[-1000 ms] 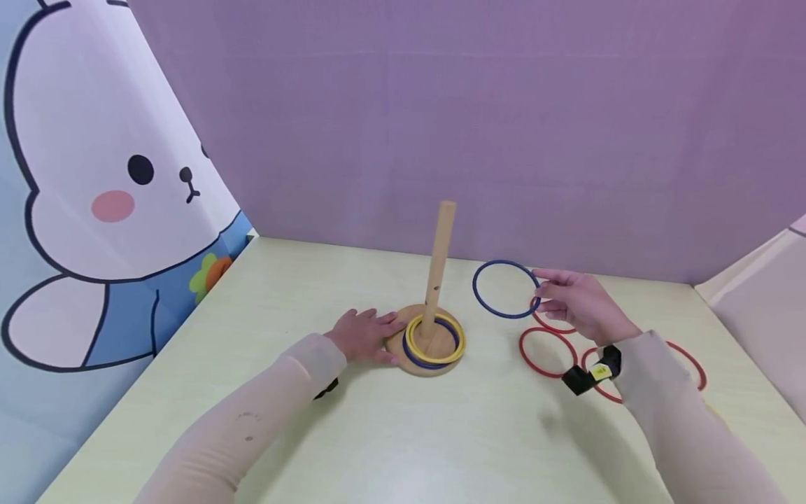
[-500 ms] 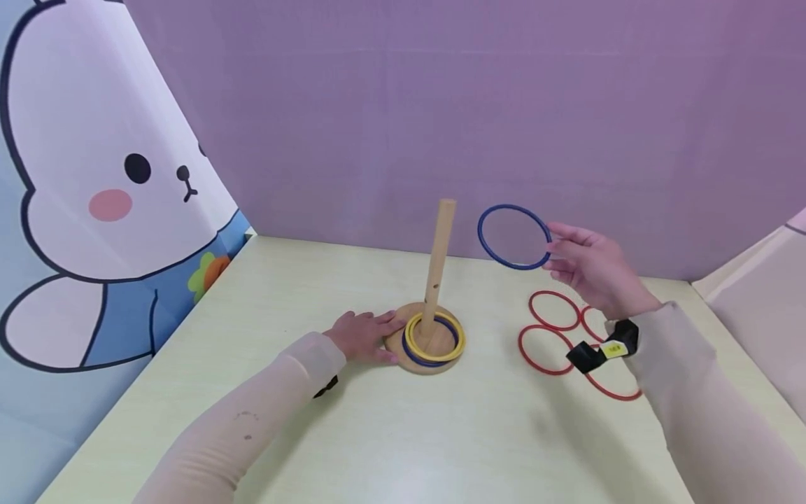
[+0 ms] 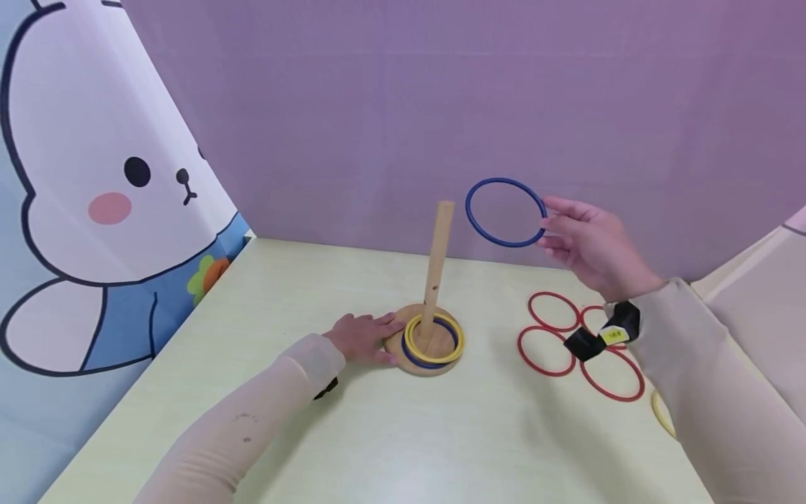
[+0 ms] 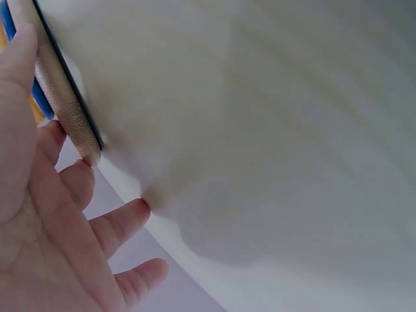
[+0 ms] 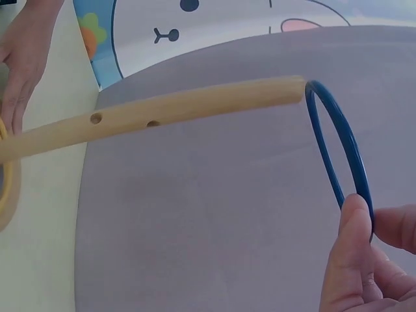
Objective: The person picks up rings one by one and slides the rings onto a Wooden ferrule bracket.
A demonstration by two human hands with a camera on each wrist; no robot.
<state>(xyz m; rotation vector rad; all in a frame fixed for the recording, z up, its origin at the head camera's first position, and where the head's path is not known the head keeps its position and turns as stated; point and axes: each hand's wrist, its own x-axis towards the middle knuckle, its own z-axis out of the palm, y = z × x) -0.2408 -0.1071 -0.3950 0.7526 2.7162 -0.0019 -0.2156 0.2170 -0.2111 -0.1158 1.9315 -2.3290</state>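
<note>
Right hand [image 3: 592,241] pinching the blue ring [image 3: 513,245], and up it has come, well above the red rings [image 3: 546,373], now beside the wooden peg [image 3: 438,262] near its tip: height gained, not yet around it! Left hand [image 3: 360,337], fingers extended, rests against the round base [image 3: 412,310].

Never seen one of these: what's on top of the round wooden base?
A wooden post rises from the base, with a yellow ring partly over a blue ring, both around the post. The left hand hides some of the base's edge; what's beneath can't be seen.
</note>
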